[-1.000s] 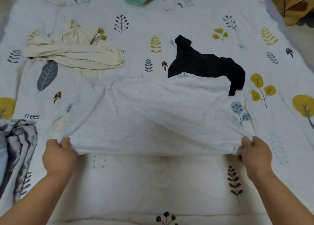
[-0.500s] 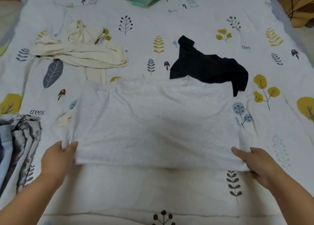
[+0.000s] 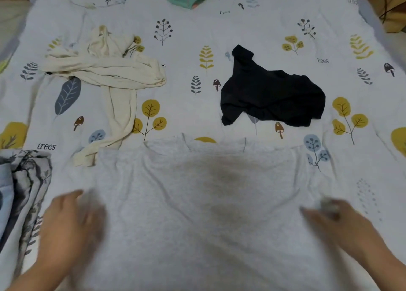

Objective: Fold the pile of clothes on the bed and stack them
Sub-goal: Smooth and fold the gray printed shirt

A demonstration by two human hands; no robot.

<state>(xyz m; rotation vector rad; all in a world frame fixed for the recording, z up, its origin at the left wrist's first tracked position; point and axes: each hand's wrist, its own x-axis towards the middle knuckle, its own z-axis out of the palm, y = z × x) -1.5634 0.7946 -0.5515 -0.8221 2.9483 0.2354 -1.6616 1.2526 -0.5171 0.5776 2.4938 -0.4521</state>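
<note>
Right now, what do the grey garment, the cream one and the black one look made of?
Grey garment: looks like heathered cotton jersey, matte, soft shallow wrinkles. Cream garment: thin knit, possibly ribbed, matte, bunched into limp ropey folds. Black garment: matte soft fabric, crumpled; too dark to tell the weave.

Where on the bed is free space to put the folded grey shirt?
Bare sheet lies between the cream garment and black garment, and right of the black one. The left edge is crowded by patterned fabric.
</note>
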